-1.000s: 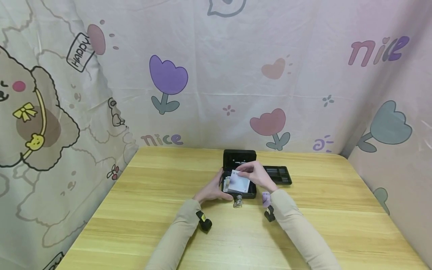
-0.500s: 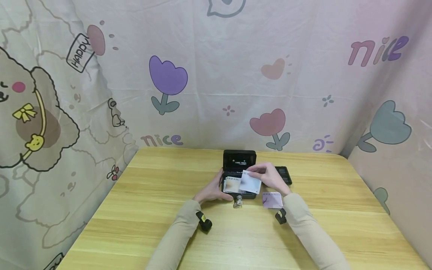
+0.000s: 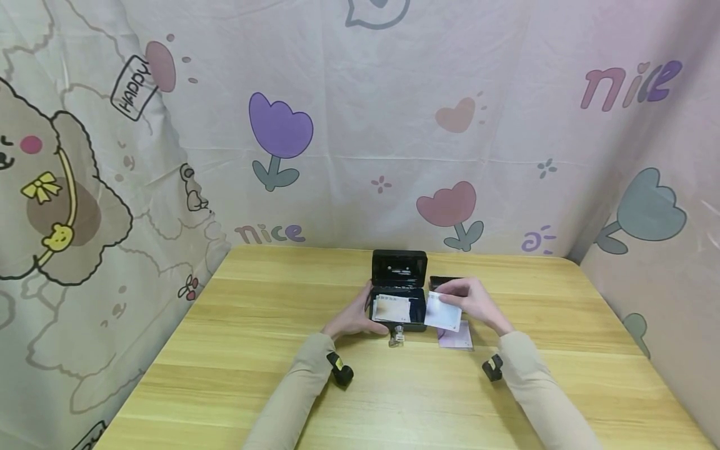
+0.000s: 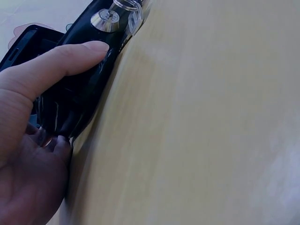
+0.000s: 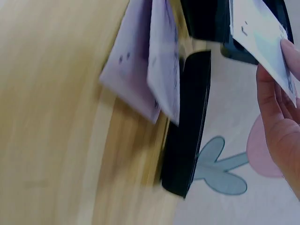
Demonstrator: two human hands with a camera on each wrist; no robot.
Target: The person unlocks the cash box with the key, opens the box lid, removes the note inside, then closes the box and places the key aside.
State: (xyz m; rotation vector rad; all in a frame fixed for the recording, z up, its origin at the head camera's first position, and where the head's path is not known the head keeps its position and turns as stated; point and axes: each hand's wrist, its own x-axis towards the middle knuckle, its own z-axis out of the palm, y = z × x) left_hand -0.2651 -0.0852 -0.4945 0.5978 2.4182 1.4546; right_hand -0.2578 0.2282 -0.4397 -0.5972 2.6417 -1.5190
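Note:
A small black cash box [image 3: 417, 307] stands with its lid raised at the back middle of the table. Pale banknotes [image 3: 392, 309] lie inside its left part. My left hand [image 3: 351, 317] grips the box's left front corner, thumb [image 4: 79, 57] across the front below the lock [image 4: 106, 21]; its other fingers are partly hidden. Just right of the box, my right hand [image 3: 478, 302] pinches a pale banknote [image 3: 442, 314] by its top edge. Beneath it, purple banknotes [image 3: 460, 340] lie on the table, slightly folded in the right wrist view [image 5: 126, 61].
Keys [image 3: 397, 338] hang from the lock at the box's front. A black compartment tray [image 3: 442, 280] lies behind my right hand, mostly covered by it. A printed cloth [image 3: 349, 125] hangs along the table's back edge.
My right hand has moved right, carrying the pale banknote out from over the cash box to above the purple banknotes. The left hand has stayed on the box.

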